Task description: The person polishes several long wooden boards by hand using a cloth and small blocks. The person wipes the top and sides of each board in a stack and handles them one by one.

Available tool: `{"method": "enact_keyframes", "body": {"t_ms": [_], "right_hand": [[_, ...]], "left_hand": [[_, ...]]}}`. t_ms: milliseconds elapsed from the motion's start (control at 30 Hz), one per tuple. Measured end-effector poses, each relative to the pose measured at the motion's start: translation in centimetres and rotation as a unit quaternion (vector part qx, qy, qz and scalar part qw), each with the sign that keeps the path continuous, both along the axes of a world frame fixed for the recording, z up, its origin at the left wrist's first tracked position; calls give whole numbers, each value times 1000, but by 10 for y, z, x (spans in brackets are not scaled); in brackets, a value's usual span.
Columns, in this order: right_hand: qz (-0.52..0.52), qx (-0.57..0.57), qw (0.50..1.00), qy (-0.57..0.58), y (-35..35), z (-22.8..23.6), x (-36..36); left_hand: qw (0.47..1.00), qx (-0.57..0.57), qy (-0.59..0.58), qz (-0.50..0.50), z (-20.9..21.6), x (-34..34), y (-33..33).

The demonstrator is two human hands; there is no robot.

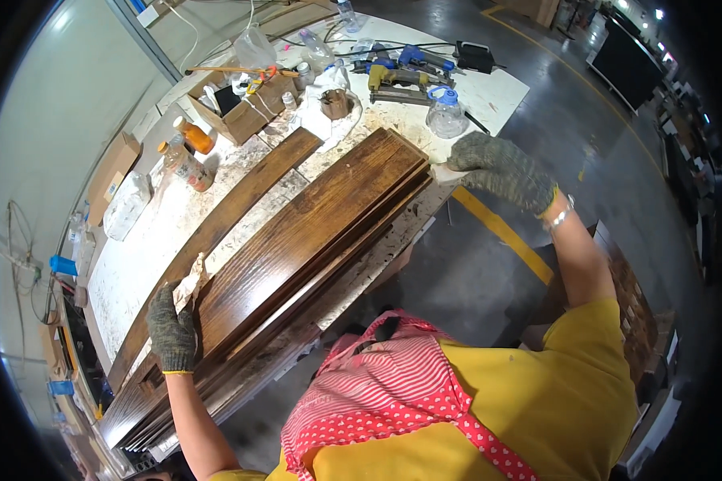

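A stack of dark brown wooden boards (313, 204) with glossy grain lies slantwise on the white worktable. My left hand (172, 333), in a grey-green knit glove, is closed on a crumpled, brown-stained rag (190, 284) at the left edge of the top board. At the stack's far right end, my right hand (507, 174), gloved alike, pinches a small whitish piece (445, 174); whether that is cloth or paper I cannot tell. A single narrower brown board (241, 216) lies beyond the stack, apart from it along most of its length.
Nail guns (397, 78) and a blue-lidded clear jar (446, 116) occupy the table's far right. Farther left are an open wooden box (245, 112) of small items, a brown pot (335, 103) on white cloth, and orange bottles (192, 135). Yellow floor tape (505, 232) runs beside the table.
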State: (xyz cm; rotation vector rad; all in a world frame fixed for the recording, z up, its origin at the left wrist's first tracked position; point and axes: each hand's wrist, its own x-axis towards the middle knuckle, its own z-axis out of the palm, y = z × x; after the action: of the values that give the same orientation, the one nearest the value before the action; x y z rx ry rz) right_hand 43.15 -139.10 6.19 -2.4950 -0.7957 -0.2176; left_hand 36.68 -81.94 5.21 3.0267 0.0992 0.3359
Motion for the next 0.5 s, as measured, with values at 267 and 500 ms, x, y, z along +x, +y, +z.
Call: {"method": "enact_keyframes", "body": {"t_ms": [267,500], "right_hand": [[-186,153,957,-161,75,-31,-21],[-125,97,975,-159,142,-36,-51]], "left_hand": [[1000,-5,-11,-14,-2,3,4],[999,-29,-9,-19,3,1,1]]}}
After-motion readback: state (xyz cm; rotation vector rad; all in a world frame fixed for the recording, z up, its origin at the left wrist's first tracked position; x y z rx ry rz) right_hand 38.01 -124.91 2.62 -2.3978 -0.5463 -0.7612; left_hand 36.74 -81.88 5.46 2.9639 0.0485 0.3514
